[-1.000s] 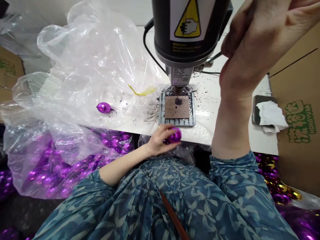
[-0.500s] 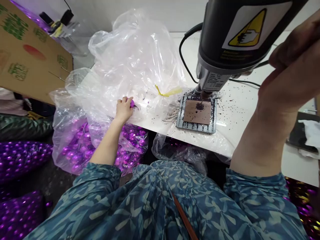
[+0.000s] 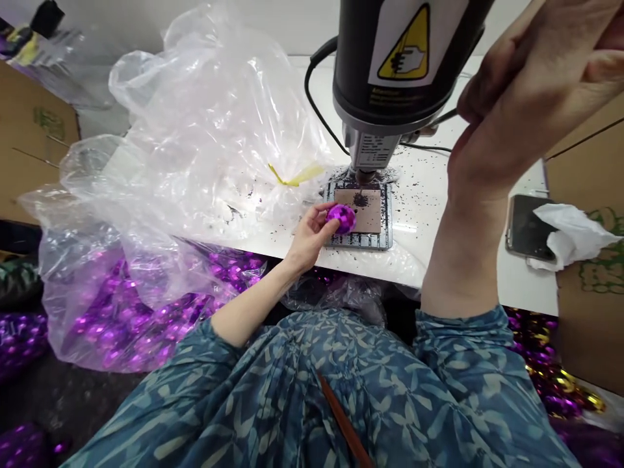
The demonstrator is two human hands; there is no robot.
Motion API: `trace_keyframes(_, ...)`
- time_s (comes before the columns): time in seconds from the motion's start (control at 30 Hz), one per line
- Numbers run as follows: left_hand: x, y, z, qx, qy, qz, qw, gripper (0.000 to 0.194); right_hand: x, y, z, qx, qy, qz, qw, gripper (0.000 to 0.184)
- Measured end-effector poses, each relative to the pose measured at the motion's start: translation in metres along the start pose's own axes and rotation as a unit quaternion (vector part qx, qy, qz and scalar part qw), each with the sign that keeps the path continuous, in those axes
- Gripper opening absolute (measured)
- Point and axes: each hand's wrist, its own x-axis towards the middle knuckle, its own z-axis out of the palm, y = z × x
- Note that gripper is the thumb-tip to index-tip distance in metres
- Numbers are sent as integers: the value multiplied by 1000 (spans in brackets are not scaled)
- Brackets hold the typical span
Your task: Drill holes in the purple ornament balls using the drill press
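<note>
My left hand [image 3: 312, 237] pinches a shiny purple faceted ball [image 3: 342, 220] between thumb and fingers. The ball is over the left part of a brown board [image 3: 371, 220] on the grey metal base [image 3: 361, 243] of a bench drill press. Above the base stands the dark drill press body [image 3: 358, 104], bearing a yellow hand-warning label. Dark shavings lie around the base. High on the right of the machine, my right hand [image 3: 526, 104] is raised with its fingers curled; whatever they grip is hidden.
A clear plastic bag [image 3: 209, 123] with a yellow tie [image 3: 292, 175] covers the table's left side. Purple balls [image 3: 136, 318] fill plastic below it. On the right lie a phone [image 3: 529, 227], a white tissue [image 3: 570, 231] and a cardboard box [image 3: 592, 175].
My left hand let go of one purple ball, reached left to the ball on the table, picked it up and brought it right to the drill base. My right hand stayed raised by the machine.
</note>
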Motion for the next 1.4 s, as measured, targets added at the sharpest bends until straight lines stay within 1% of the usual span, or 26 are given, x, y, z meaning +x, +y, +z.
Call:
trace_keyframes(0.03,11,-12,5,-15,18,-10,1000,56,0,1,0,9,16,-31,999,44)
trace_keyframes(0.1,30,-32,7,-28,49,-22,998,59,-2,1,2,37,48,-66,996,47)
trace_keyframes(0.2,46,-46,4,-13,52,-11,998,60,-5,-1,5,73,44,-91,992,48)
trace_keyframes(0.3,48,-47,3,15,37,10,999,57,-6,0,6,75,38,-96,992,50)
trace_keyframes(0.37,49,-48,4,25,37,16,999,56,-6,1,6,73,43,-96,992,52)
trace_keyframes(0.47,53,-51,7,26,40,28,998,60,-6,-2,5,69,43,-93,992,53)
trace_keyframes(0.53,57,-54,9,16,37,42,998,63,-8,-7,4,51,31,-64,996,49)
trace_keyframes(0.63,61,-55,11,3,26,57,998,62,-11,-15,3,22,17,-23,999,37)
trace_keyframes(0.73,61,-53,14,13,5,78,997,62,-12,-19,2,27,19,-23,999,35)
trace_keyframes(0.8,59,-50,15,37,-15,98,994,62,-12,-18,2,19,23,-29,999,39)
trace_keyframes(0.9,56,-47,18,73,-40,126,989,59,-13,-17,3,-1,28,-32,999,51)
trace_keyframes(0.97,55,-47,20,81,-45,140,986,57,-16,-19,2,-18,31,-24,999,57)
trace_keyframes(1.0,55,-47,20,80,-43,147,985,56,-18,-21,1,-27,33,-25,999,57)
trace_keyframes(1.1,55,-50,21,66,-38,167,983,55,-32,-25,-3,-49,29,-65,996,50)
trace_keyframes(1.2,56,-53,21,59,-34,180,981,55,-47,-23,-8,-72,32,-111,991,44)
trace_keyframes(1.33,56,-57,20,67,-35,184,980,58,-60,-10,-10,-72,81,-145,983,52)
trace_keyframes(1.4,56,-58,20,72,-36,185,979,58,-62,-4,-10,-82,89,-141,983,59)
